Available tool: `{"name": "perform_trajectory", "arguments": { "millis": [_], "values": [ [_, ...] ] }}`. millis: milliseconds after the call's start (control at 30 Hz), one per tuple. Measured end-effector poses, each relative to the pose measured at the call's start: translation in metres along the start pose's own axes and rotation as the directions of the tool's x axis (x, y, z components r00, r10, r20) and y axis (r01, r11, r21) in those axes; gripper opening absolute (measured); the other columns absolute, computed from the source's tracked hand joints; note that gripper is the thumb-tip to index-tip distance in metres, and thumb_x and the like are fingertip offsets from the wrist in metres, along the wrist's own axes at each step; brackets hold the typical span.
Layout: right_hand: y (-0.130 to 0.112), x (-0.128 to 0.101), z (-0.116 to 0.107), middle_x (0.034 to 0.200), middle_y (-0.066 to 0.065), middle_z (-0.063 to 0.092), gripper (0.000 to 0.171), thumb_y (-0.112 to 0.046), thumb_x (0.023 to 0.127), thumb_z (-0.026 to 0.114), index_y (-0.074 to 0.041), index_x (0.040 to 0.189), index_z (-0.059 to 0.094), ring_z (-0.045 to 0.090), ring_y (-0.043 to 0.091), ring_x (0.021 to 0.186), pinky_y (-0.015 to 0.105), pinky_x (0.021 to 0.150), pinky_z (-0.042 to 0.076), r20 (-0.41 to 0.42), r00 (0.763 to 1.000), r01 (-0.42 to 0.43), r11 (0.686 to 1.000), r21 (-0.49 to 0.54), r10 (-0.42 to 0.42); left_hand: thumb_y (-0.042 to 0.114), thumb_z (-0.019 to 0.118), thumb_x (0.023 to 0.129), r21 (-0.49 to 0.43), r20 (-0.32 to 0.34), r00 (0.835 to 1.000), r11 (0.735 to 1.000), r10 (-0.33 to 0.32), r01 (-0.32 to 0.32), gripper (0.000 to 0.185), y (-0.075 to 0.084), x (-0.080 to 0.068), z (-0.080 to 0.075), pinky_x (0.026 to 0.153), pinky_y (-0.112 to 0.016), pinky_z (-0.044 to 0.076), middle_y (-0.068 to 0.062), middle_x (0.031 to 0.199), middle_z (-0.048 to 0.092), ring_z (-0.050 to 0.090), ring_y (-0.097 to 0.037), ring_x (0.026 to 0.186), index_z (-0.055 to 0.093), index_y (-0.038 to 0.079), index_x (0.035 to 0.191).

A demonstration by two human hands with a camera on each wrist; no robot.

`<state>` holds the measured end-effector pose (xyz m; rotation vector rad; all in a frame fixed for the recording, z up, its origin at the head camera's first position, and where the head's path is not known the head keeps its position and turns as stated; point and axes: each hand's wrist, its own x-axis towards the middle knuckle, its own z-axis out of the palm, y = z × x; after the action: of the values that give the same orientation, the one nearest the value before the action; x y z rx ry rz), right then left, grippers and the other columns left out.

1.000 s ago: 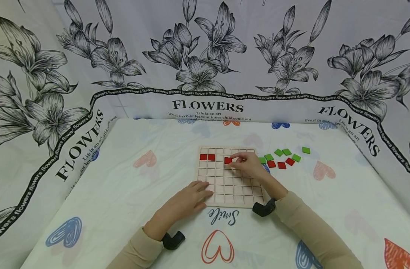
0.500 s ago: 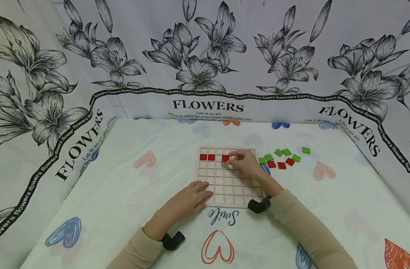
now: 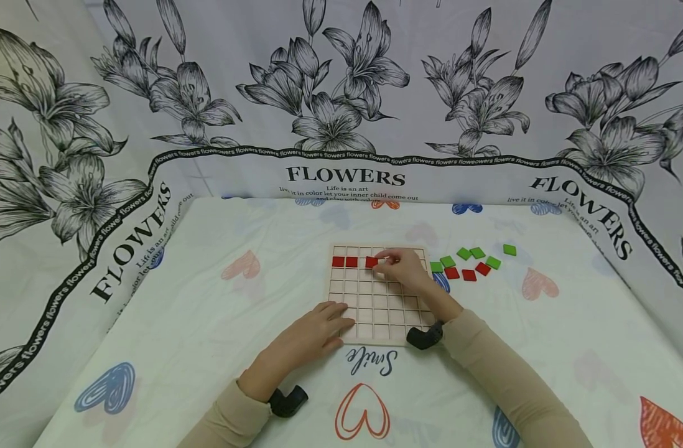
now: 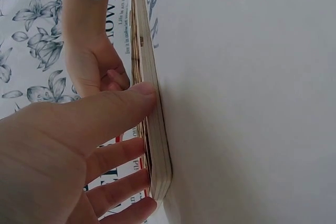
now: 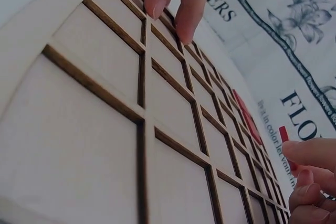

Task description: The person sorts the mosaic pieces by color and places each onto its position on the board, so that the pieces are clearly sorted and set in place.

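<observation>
A wooden grid board point(image 3: 382, 341) lies on the table, with two red square tiles point(image 3: 344, 262) side by side in its second row from the far edge, at the left. My right hand point(image 3: 404, 269) pinches another red tile point(image 3: 371, 262) between thumb and fingers, over that same row and one cell away from the pair. In the right wrist view the held tile point(image 5: 284, 133) stands up off the board. My left hand point(image 3: 313, 326) rests at the board's near left corner, fingers on top. In the left wrist view its thumb point(image 4: 142, 95) touches the board's side edge.
Several loose green tiles point(image 3: 477, 252) and three red tiles point(image 3: 469, 275) lie scattered right of the board. A white cloth point(image 3: 218, 336) printed with hearts covers the table. Behind hangs a flower-printed curtain point(image 3: 341, 74). A black device point(image 3: 288, 401) sits at each wrist.
My right hand has shifted a little to the left with the red tile, closer to the two tiles in the row. The left hand stays in place.
</observation>
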<state>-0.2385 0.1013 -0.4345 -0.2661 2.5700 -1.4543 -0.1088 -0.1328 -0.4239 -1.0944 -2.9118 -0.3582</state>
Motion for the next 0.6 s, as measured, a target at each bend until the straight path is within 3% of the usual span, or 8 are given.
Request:
{"name": "perform_trajectory", "arguments": {
  "millis": [367,600],
  "values": [
    [0.0001,0.0091,0.0052,0.061,-0.005,0.048,0.031,-0.015,0.087,0.070,-0.001,0.114,0.069,0.037,0.009,0.051,0.021,0.049,0.033,0.017,0.999,0.031,0.999,-0.009,-0.030,0.022,0.066,0.091,0.004,0.004,1.000,1.000,0.002,-0.002,0.035,-0.0010,0.0002,0.0011,0.106,-0.041,0.049,-0.012,0.138,0.057,0.052,-0.030,0.129,0.064,0.015,0.125],
    [-0.0031,0.0107,0.0063,0.067,-0.004,0.052,0.031,-0.017,0.088,0.069,-0.002,0.115,0.068,0.040,0.010,0.055,0.021,0.049,0.033,0.014,1.000,0.024,0.999,-0.038,-0.024,0.023,0.066,0.091,0.006,0.002,1.000,1.000,0.001,-0.001,0.035,-0.0004,0.0000,0.0006,0.105,-0.041,0.050,-0.012,0.138,0.057,0.052,-0.030,0.129,0.064,0.015,0.125]
  ]
}}
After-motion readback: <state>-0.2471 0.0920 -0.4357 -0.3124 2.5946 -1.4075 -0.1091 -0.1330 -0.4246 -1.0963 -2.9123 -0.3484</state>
